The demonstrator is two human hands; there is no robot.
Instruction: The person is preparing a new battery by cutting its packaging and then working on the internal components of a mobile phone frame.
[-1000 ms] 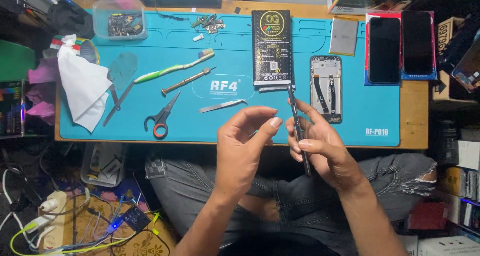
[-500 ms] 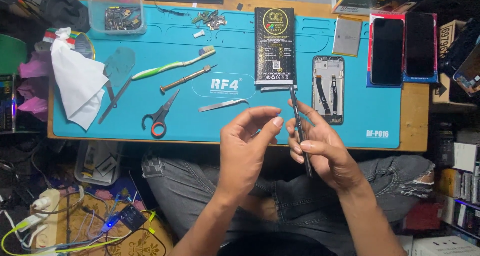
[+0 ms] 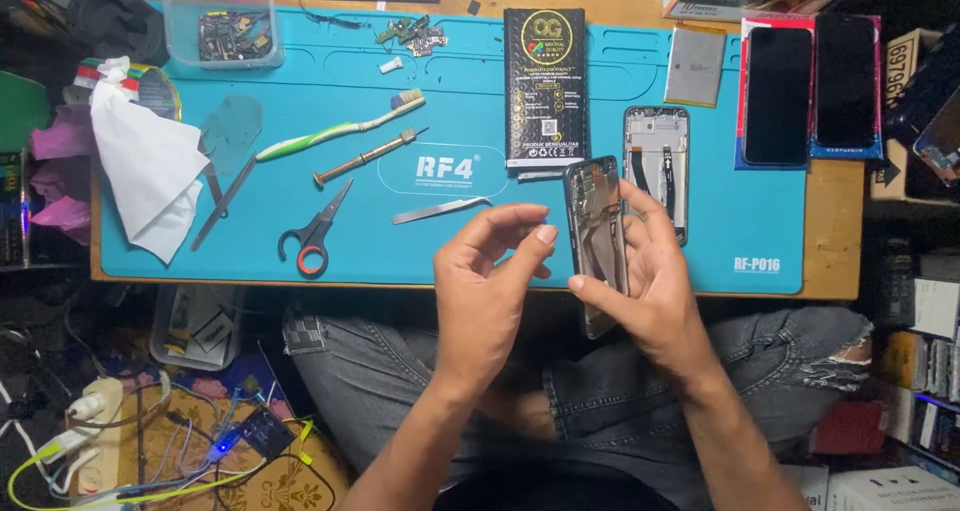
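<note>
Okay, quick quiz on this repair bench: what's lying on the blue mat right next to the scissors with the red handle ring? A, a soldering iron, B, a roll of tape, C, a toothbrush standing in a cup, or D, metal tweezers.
D: the metal tweezers lie flat on the blue mat just to the right of the scissors, in front of the left hand.

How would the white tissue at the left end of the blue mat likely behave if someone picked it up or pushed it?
The white tissue would probably be floppy: it lies in loose folds and creases. It looks thin, so likely very light and easily shifted. Pushed, it would more likely crumple than slide whole across the blue mat, since one end drapes over the clutter beside it.
</note>
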